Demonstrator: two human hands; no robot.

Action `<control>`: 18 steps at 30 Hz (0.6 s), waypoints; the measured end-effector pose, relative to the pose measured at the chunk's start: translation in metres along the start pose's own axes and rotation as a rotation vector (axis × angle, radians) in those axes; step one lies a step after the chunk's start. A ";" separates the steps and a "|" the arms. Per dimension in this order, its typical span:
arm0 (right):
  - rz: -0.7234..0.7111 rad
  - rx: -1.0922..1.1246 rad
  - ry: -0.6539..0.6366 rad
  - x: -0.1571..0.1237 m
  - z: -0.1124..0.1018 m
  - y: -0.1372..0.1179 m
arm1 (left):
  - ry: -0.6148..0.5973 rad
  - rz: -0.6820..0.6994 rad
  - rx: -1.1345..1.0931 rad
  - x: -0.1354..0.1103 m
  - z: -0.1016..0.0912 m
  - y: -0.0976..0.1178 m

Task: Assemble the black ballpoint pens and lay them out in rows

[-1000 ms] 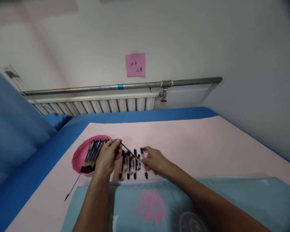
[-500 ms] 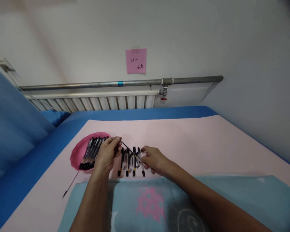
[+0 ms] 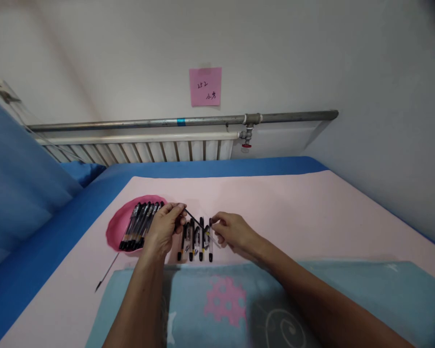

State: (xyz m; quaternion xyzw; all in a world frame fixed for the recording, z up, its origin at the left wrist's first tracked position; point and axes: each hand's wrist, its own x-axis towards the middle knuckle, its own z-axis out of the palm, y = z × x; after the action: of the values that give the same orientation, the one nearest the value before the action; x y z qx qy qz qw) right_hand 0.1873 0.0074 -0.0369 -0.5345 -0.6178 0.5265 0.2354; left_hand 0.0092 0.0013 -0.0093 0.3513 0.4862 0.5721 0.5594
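Note:
My left hand [image 3: 165,228] is closed in a pinch on the dark end of a thin pen refill [image 3: 195,219], which slants down to the right and ends in a clear tail. My right hand [image 3: 236,233] has its thumb and forefinger at the top of the rightmost pen barrel [image 3: 210,247], a clear tube with a black end. Left of that tube, several pen barrels [image 3: 191,244] lie in an upright row. Black pen caps [image 3: 197,236] and small silvery pen tips [image 3: 187,249] lie between them.
A pink scalloped dish [image 3: 113,228] holds several black-capped pens [image 3: 139,224], left of my left hand. Another refill [image 3: 107,273] lies below the dish. Blue patterned cloth [image 3: 188,299] covers the near edge of the pink surface [image 3: 275,212]. A radiator [image 3: 130,152] stands behind.
The rightmost barrel, tilted before, now stands in line with the row. My right hand has shifted slightly up beside it. My left hand still holds the refill.

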 end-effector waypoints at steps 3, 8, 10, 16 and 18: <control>-0.087 0.047 -0.103 -0.005 -0.008 -0.012 | -0.070 -0.034 0.052 -0.003 0.009 -0.005; -0.124 0.048 -0.138 -0.015 -0.010 -0.027 | -0.122 -0.090 0.068 -0.006 0.022 -0.017; -0.079 0.025 -0.132 -0.014 -0.011 -0.026 | -0.111 -0.098 0.038 -0.005 0.022 -0.019; 0.175 -0.096 -0.014 -0.004 -0.013 -0.007 | -0.025 -0.128 -0.042 -0.002 0.015 -0.013; 0.190 -0.115 -0.020 -0.001 -0.011 0.002 | -0.040 -0.139 -0.057 -0.002 0.015 -0.011</control>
State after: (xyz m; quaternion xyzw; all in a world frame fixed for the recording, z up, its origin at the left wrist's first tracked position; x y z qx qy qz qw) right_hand 0.1981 0.0107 -0.0342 -0.5980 -0.5958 0.5155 0.1474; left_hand 0.0272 0.0005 -0.0155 0.3119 0.4817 0.5383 0.6172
